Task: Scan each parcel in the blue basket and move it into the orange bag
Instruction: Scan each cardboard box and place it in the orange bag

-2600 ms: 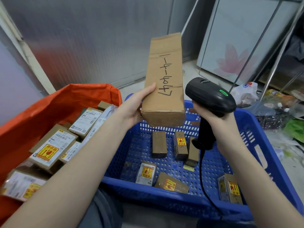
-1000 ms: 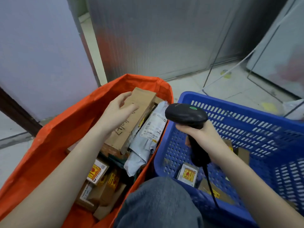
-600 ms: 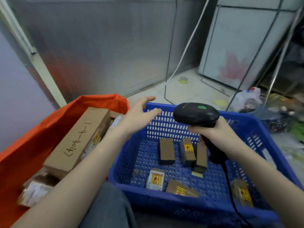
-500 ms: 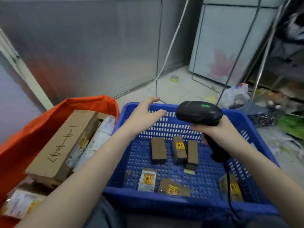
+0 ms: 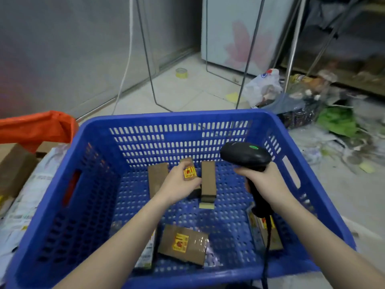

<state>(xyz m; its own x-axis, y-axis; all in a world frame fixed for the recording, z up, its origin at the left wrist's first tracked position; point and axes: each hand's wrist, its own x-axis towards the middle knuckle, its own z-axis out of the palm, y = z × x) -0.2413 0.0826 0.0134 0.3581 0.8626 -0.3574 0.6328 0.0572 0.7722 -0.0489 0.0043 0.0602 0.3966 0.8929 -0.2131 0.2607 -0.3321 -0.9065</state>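
The blue basket [image 5: 93,130] fills the middle of the view and holds several small brown parcels. My left hand [image 5: 178,184] reaches into it and grips the middle small parcel with a yellow sticker [image 5: 189,171], which stands between two other brown parcels [image 5: 158,176] [image 5: 208,180]. My right hand [image 5: 268,182] holds the black barcode scanner [image 5: 245,156] by its handle above the basket's right side. A flat parcel [image 5: 183,244] lies near the front. The orange bag [image 5: 35,128] sits to the left, with the long cardboard box [image 5: 12,167] inside.
Another stickered parcel [image 5: 264,230] lies at the basket's right front, partly behind the scanner cable. A grey mailer bag [image 5: 31,195] lies in the orange bag. Plastic bags and litter [image 5: 302,97] cover the floor at right. Metal rods [image 5: 145,53] and a tape roll [image 5: 181,72] stand behind.
My left hand put the long box in the orange bag, swung back over the basket, then dropped onto the middle small parcel. My right hand lowered the scanner.
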